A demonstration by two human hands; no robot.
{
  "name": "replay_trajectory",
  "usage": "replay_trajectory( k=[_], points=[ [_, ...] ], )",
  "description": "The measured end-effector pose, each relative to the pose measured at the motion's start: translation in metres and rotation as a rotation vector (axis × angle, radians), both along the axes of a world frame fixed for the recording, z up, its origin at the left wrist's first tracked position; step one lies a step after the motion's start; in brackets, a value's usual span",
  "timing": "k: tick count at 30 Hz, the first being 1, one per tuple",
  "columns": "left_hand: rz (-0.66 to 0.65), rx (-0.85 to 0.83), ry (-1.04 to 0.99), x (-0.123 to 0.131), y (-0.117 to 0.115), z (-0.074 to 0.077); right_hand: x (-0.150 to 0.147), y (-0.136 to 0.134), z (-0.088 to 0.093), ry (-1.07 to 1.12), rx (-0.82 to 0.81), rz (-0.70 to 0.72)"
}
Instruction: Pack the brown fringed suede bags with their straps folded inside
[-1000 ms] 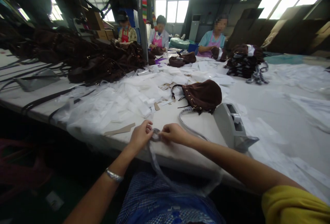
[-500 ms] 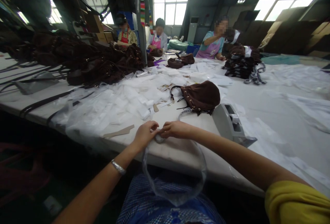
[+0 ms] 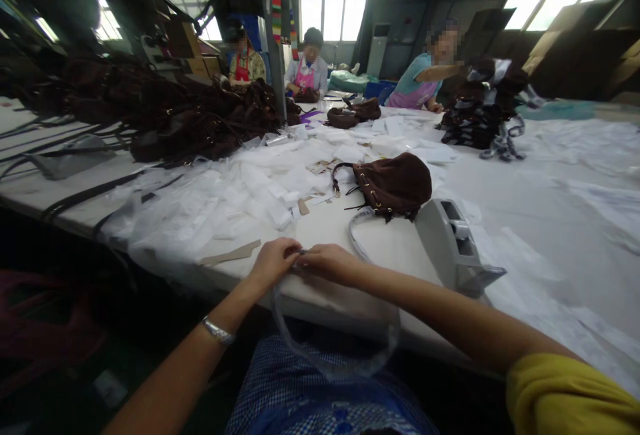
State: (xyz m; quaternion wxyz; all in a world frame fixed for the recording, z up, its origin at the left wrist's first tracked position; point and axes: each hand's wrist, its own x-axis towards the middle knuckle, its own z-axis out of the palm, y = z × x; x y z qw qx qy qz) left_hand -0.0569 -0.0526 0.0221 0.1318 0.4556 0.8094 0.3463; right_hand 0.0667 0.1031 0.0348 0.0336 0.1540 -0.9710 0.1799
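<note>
At the table's front edge my left hand [image 3: 274, 260] and my right hand [image 3: 327, 263] meet, fingers pinched together. Between them is part of a bag strap [image 3: 286, 335] wrapped in clear plastic, its loop hanging below the edge over my lap. My fingers hide the exact spot that they grip. Beyond my right hand lies a dark brown drawstring bag [image 3: 395, 185] on its side, with the wrapped strap running from it toward me. A grey tape dispenser [image 3: 447, 245] stands to the right of the bag.
Clear and white plastic sheets [image 3: 240, 195] cover the table's middle. A tan card strip [image 3: 233, 253] lies left of my hands. Brown bags are heaped in a pile [image 3: 200, 115] at the left and a stack [image 3: 475, 111] at the back right. Several co-workers sit across the table.
Both hands have shifted slightly left and closed more tightly together. The small coil of wrapped strap under my right fingers is now covered. The far-right co-worker's arm has reached toward the stack.
</note>
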Motion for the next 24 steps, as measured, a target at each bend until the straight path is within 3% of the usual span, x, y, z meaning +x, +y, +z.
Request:
replay_trajectory(
  k=[2, 5, 11, 16, 20, 24],
  points=[
    [-0.075, 0.011, -0.032, -0.007, 0.004, 0.0, -0.001, 0.014, 0.008, -0.028, 0.038, 0.09],
    [-0.128, 0.025, -0.066, -0.014, 0.011, -0.001, -0.004, 0.025, 0.016, -0.13, 0.105, 0.029],
    [0.128, 0.049, 0.03, -0.002, -0.001, -0.003, -0.003, 0.005, 0.009, -0.024, 0.402, 0.036],
    [0.187, 0.031, 0.037, 0.011, -0.011, -0.005, -0.002, -0.019, 0.004, 0.01, 0.391, -0.141],
    [0.071, 0.043, -0.008, 0.001, -0.003, -0.003, -0.004, -0.01, 0.002, 0.018, 0.251, -0.015],
    [-0.13, 0.054, -0.069, -0.013, 0.011, 0.001, -0.004, 0.019, 0.004, 0.033, 0.245, 0.152]
  ],
)
